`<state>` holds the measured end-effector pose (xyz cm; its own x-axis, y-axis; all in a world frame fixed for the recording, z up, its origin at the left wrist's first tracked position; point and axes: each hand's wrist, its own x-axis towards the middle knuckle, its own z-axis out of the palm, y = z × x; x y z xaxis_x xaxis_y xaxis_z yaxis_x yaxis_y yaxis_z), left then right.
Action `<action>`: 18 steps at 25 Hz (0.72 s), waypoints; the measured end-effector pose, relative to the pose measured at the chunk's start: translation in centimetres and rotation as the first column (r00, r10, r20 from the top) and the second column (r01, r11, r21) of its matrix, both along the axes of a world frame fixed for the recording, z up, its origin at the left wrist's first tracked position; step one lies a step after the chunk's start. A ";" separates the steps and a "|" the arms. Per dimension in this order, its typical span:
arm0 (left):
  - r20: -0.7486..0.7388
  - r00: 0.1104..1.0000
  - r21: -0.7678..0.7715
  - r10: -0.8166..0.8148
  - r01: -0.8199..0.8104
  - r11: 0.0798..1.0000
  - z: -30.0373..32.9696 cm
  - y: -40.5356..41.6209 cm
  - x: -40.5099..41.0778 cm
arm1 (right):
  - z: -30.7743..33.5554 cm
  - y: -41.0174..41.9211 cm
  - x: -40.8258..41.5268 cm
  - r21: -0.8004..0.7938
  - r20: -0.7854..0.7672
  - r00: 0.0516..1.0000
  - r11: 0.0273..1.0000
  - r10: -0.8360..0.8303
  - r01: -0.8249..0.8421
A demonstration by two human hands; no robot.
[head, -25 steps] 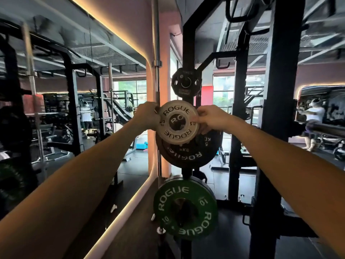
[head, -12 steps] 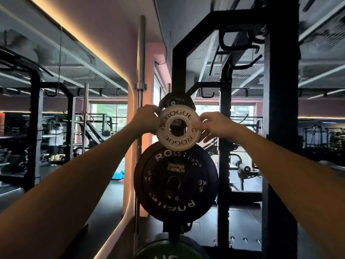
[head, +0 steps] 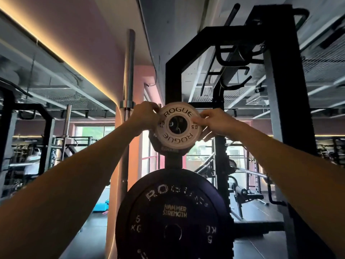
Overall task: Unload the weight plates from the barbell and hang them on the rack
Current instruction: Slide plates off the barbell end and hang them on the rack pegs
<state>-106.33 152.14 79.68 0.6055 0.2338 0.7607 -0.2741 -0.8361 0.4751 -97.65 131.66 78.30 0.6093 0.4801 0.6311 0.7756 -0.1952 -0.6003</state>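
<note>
Right now the tall black steel rack upright [head: 172, 71] fills the centre of the head view, with a big black round rubber-coated plate marked 5 KG [head: 172, 215] already hung low on it. Above that sits a smaller dark plate [head: 169, 149], mostly hidden, on an upper peg. In front of it is the small white round change plate with black ROGUE lettering and a 0.5 mark [head: 178, 126], held up flat-on at that upper peg level; whether its hole is already over the peg cannot be told, though something dark shows through the hole. The left hand [head: 144, 115] pinches its left rim, fingers curled over the top edge. The right hand [head: 216, 124] pinches the right rim, thumb on the face, fingers behind. Handling, as a judgement: the plate looks light for its size, rigid, not fragile, with a smooth rim that could slip from fingertips. The two-sided rim grip looks best, since it keeps the hole free for the peg. A chrome vertical barbell [head: 128, 75] stands just left of the upright.
</note>
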 end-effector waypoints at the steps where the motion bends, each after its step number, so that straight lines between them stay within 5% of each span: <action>1: -0.005 1.000 -0.002 -0.015 0.015 1.000 0.6 0.3 0.5 | 0.3 0.5 0.8 0.016 0.000 1.000 1.000 0.007 -0.007; 8: -0.078 0.997 0.064 0.020 -0.015 0.998 2.4 3.4 2.8 | 1.1 3.7 3.3 0.001 -0.004 0.999 0.999 0.043 -0.043; 18: 0.116 0.983 0.147 0.143 -0.160 0.976 -0.2 6.8 11.5 | 0.1 6.9 10.2 0.011 0.022 0.992 0.992 -0.122 0.122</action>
<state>-94.83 158.97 79.53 0.4876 0.1910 0.8519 -0.1797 -0.9329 0.3120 -87.45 138.53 78.42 0.6485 0.3967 0.6497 0.7597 -0.2836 -0.5851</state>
